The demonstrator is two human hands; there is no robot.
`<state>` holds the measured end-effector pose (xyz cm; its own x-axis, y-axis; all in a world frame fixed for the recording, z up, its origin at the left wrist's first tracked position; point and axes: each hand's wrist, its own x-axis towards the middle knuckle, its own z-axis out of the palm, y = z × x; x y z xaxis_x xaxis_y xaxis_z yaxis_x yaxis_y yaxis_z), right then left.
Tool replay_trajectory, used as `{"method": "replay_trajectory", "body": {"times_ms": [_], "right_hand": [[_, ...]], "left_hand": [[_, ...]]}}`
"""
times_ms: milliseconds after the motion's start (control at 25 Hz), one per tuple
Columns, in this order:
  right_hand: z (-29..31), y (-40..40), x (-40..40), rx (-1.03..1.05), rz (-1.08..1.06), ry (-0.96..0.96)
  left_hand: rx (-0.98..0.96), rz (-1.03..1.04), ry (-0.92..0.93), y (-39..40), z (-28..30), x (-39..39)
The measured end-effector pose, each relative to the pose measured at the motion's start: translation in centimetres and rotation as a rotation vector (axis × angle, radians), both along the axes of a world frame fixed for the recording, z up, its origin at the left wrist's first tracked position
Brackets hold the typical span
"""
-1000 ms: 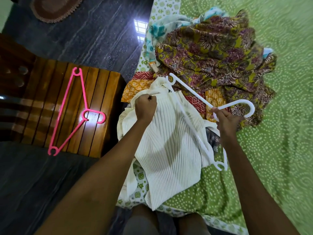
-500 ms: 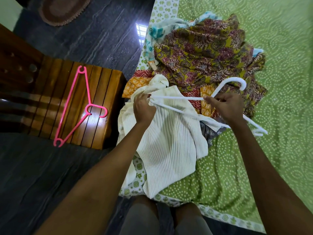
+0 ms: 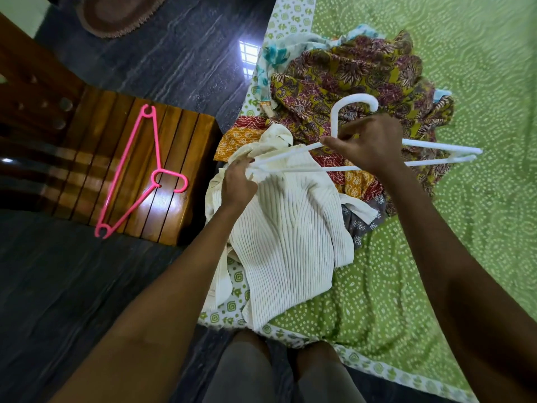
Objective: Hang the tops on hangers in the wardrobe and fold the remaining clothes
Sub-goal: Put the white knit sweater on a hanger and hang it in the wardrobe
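A cream ribbed top lies on the bed's near edge, its lower part hanging toward my legs. My left hand grips the top's neckline at its upper left. My right hand holds a white plastic hanger at the base of its hook, level above the top. The hanger's left end is right at the neckline beside my left hand; whether it is inside the opening I cannot tell. Behind the top sits a heap of patterned clothes in olive, maroon and orange prints.
A pink hanger lies on a wooden slatted chair left of the bed. The bed wears a green dotted sheet. Dark floor surrounds the chair, with a brown oval rug at the far top.
My right hand has turned the white hanger from slanting to level, swinging its left end to the neckline. My left hand kept its grip on the top.
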<state>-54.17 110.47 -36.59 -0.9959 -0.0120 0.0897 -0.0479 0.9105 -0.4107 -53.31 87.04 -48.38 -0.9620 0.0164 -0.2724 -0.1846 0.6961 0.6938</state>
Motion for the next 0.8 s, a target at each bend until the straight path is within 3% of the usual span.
{"method": "replay_trajectory", "body": {"times_ms": [280,520,800], "right_hand": [[-2.3,-1.3,-1.3,-0.025,0.036,-0.006],[-2.6,-1.9,-2.3,-0.042,0.073,-0.067],[-1.2,-3.0,-3.7,0.088,0.19,-0.034]], "left_hand": [[-0.062,0.091,-0.184,-2.8,-2.1,-0.5],[-0.005,0.095,-0.152,-2.5,-2.3,-0.6],[-0.275,-0.09,-0.106,-0.8,-0.2,-1.0]]}}
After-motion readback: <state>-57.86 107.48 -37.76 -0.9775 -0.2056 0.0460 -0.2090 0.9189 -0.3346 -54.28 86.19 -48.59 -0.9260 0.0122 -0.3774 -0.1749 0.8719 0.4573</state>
